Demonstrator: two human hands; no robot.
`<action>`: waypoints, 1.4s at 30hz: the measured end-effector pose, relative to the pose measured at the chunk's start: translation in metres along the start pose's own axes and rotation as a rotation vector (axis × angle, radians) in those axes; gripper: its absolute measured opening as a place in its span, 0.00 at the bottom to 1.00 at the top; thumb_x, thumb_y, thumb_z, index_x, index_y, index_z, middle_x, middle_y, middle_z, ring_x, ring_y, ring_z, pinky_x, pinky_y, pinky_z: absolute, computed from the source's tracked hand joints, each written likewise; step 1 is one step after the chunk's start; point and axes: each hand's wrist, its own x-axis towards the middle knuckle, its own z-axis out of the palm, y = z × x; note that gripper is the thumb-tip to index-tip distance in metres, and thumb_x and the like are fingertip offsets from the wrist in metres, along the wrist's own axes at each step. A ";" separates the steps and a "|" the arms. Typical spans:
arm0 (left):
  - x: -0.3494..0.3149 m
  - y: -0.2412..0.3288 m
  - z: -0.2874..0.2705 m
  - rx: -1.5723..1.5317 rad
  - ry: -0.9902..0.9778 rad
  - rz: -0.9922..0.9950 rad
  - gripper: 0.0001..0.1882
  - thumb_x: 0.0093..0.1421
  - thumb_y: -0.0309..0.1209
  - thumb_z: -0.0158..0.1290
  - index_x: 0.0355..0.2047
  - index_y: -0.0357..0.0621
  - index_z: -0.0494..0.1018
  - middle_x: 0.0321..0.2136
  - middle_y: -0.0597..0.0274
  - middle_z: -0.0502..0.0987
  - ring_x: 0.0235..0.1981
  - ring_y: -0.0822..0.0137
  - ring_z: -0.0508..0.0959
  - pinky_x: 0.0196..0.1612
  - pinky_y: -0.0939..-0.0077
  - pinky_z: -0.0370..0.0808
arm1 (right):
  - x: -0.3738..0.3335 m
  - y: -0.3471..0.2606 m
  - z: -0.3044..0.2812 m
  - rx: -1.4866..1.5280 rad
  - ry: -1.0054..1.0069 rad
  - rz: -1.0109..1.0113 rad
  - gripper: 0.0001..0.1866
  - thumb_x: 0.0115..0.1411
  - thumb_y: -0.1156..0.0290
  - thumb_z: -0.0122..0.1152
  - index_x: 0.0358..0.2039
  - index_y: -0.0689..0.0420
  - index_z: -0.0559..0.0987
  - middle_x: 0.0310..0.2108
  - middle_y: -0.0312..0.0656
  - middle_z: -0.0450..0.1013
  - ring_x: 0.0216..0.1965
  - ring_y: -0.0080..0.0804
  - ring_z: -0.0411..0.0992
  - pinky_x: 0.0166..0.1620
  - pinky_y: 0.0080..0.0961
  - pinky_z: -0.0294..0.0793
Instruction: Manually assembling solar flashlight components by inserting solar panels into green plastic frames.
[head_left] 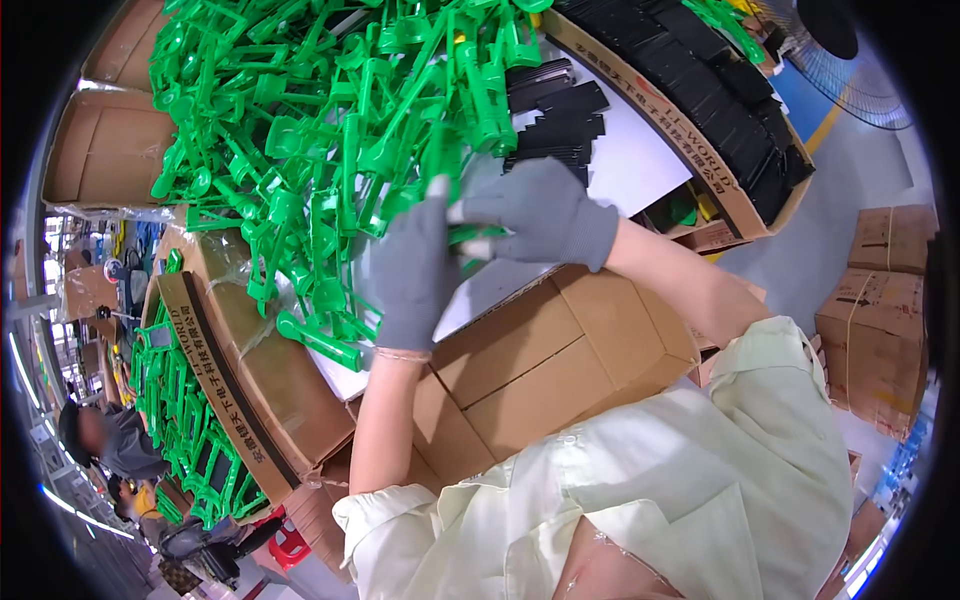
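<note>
Both my hands wear grey gloves with some fingertips bare, and they meet over the near edge of the green heap. My left hand (pixel 410 270) is closed at a green plastic part (pixel 474 234) that shows between the two hands. From the right, my right hand (pixel 542 215) reaches in with its fingers bent round the same part. Most of that part is hidden by the gloves. Beyond the hands spreads a big heap of green plastic parts (pixel 290 140), many with long stems. Thin black plates (pixel 560 125) lie stacked on the white tabletop (pixel 635 150) to its right.
An open cardboard box (pixel 540 370) lies against my front. At the far right a carton of black plates (pixel 690 90) stands beside a fan (pixel 865 85). A carton of green frames (pixel 195 430) is on the left, with people (pixel 115 440) beyond. Strapped boxes (pixel 875 330) stand right.
</note>
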 end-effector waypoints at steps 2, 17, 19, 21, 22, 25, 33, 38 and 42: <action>-0.007 -0.031 0.006 0.142 0.020 0.031 0.35 0.41 0.22 0.56 0.54 0.49 0.64 0.32 0.58 0.72 0.35 0.56 0.73 0.33 0.63 0.73 | -0.012 -0.001 -0.001 0.197 0.054 0.084 0.15 0.51 0.58 0.63 0.39 0.47 0.79 0.27 0.34 0.76 0.26 0.33 0.75 0.28 0.26 0.72; -0.101 -0.098 -0.053 -1.466 0.352 -0.829 0.16 0.62 0.31 0.51 0.49 0.37 0.70 0.40 0.60 0.75 0.34 0.73 0.74 0.32 0.84 0.70 | -0.072 0.033 0.001 -0.480 -0.292 0.571 0.15 0.44 0.59 0.67 0.31 0.49 0.75 0.34 0.36 0.68 0.36 0.33 0.71 0.37 0.33 0.70; -0.104 -0.099 -0.054 -1.652 0.451 -0.949 0.16 0.63 0.29 0.49 0.49 0.35 0.68 0.42 0.58 0.75 0.34 0.73 0.75 0.31 0.87 0.72 | -0.069 0.032 0.002 -0.493 -0.296 0.579 0.16 0.43 0.59 0.67 0.31 0.49 0.75 0.33 0.36 0.68 0.36 0.33 0.71 0.37 0.33 0.70; -0.098 -0.088 -0.062 -1.463 0.457 -0.919 0.16 0.62 0.30 0.49 0.49 0.37 0.68 0.40 0.58 0.75 0.32 0.72 0.76 0.29 0.88 0.72 | -0.063 0.030 0.004 -0.504 -0.299 0.588 0.16 0.43 0.59 0.68 0.31 0.49 0.75 0.33 0.36 0.68 0.36 0.33 0.71 0.37 0.32 0.70; -0.091 -0.082 -0.068 -1.279 0.455 -0.883 0.15 0.62 0.31 0.50 0.48 0.39 0.68 0.39 0.58 0.76 0.31 0.71 0.77 0.28 0.89 0.72 | -0.059 0.030 0.002 -0.496 -0.324 0.608 0.17 0.42 0.60 0.68 0.31 0.49 0.74 0.33 0.36 0.68 0.36 0.33 0.71 0.37 0.32 0.70; -0.078 -0.077 -0.090 -0.961 0.482 -0.741 0.12 0.62 0.27 0.49 0.46 0.36 0.71 0.38 0.58 0.77 0.29 0.73 0.76 0.27 0.88 0.73 | -0.047 0.022 0.005 -0.503 -0.315 0.567 0.17 0.42 0.61 0.68 0.32 0.50 0.73 0.32 0.37 0.69 0.36 0.34 0.71 0.37 0.31 0.70; -0.067 -0.078 -0.116 -0.628 0.544 -0.351 0.11 0.60 0.20 0.48 0.44 0.34 0.70 0.42 0.57 0.76 0.35 0.72 0.78 0.30 0.85 0.76 | -0.034 0.018 0.018 -0.361 -0.405 0.579 0.12 0.44 0.65 0.64 0.31 0.51 0.76 0.32 0.41 0.72 0.35 0.41 0.74 0.36 0.36 0.72; -0.067 -0.096 -0.115 -0.629 0.716 -0.398 0.11 0.60 0.20 0.47 0.44 0.32 0.67 0.41 0.53 0.75 0.35 0.68 0.78 0.29 0.83 0.77 | -0.023 0.026 0.007 -0.176 -0.472 0.595 0.13 0.44 0.64 0.64 0.31 0.54 0.75 0.29 0.44 0.75 0.32 0.44 0.74 0.36 0.36 0.72; -0.067 -0.091 -0.106 -0.784 0.800 -0.450 0.14 0.59 0.22 0.50 0.46 0.33 0.66 0.38 0.53 0.75 0.33 0.66 0.78 0.29 0.83 0.77 | -0.008 0.008 -0.013 -0.072 -0.177 0.680 0.11 0.49 0.67 0.63 0.33 0.56 0.75 0.22 0.41 0.73 0.24 0.37 0.73 0.29 0.31 0.72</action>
